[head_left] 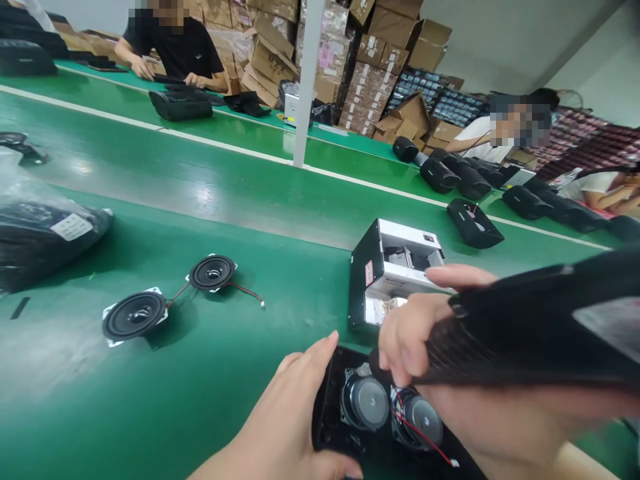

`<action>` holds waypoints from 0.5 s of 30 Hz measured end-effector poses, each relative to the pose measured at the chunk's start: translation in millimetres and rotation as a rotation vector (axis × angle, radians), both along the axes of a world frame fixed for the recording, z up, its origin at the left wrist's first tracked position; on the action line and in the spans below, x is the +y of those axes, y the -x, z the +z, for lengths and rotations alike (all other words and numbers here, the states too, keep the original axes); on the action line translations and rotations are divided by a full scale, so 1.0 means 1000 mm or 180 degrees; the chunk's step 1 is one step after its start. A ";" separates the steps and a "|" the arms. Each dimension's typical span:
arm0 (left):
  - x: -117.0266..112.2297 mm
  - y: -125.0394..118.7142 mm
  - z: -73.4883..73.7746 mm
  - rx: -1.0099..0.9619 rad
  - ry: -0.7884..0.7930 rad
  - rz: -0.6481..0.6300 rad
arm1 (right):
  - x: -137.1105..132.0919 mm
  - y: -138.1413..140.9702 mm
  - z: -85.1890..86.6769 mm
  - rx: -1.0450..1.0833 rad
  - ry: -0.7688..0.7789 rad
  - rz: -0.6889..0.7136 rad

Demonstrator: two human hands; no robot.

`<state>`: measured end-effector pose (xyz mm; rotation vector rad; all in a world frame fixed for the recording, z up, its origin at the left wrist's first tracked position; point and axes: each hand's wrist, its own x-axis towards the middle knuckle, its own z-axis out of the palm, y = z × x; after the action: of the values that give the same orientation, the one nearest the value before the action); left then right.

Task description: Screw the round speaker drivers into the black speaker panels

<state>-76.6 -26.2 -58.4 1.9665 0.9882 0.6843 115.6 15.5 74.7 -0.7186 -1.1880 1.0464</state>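
My left hand (290,413) grips the left end of a black speaker panel (330,407) at the bottom of the view. Two round speaker drivers (365,402) sit in the panel, with a red wire (425,437) trailing across them. My right hand (415,333) is closed round the end of a long black speaker shell (540,333), which is blurred by motion and held just above the panel. Two loose speaker drivers (135,315) joined by a wire lie on the green table (225,373) to the left.
A white and black box-like machine (390,270) stands just behind my hands. A bag of black parts (40,233) lies at the far left. Black speaker housings (473,223) line the far belt. Other people work across the table, before stacked cardboard boxes (370,67).
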 end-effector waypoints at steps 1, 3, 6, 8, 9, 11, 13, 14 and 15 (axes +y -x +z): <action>0.000 -0.001 0.002 0.0006 0.0012 0.0007 | 0.004 0.002 -0.006 0.0057 -0.0038 0.0074; -0.001 -0.002 0.002 0.0031 0.0046 0.0056 | 0.009 0.001 -0.015 0.0119 0.0003 0.0223; -0.001 -0.003 0.000 0.0050 0.0073 0.0068 | 0.013 -0.002 -0.023 0.0061 0.0103 0.0336; -0.001 -0.003 0.000 0.0059 0.0075 0.0041 | 0.013 -0.003 -0.026 -0.0021 0.0076 0.0343; -0.001 -0.004 0.001 0.0071 0.0077 0.0043 | 0.013 -0.003 -0.027 -0.0060 0.0051 0.0339; 0.000 -0.004 0.003 0.0105 0.0073 0.0051 | 0.013 -0.004 -0.029 -0.0183 0.0006 0.0319; 0.001 -0.004 0.005 0.0139 0.0063 0.0045 | 0.015 -0.004 -0.032 -0.0314 -0.0035 0.0320; 0.001 -0.004 0.005 0.0149 0.0057 0.0039 | 0.015 -0.005 -0.033 -0.0355 -0.0046 0.0337; 0.001 -0.004 0.006 0.0157 0.0059 0.0030 | 0.016 -0.005 -0.035 -0.0381 -0.0044 0.0364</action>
<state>-72.7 -25.3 -52.5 1.9721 1.0308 0.6323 120.5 31.3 39.8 -0.7172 -1.3513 1.1011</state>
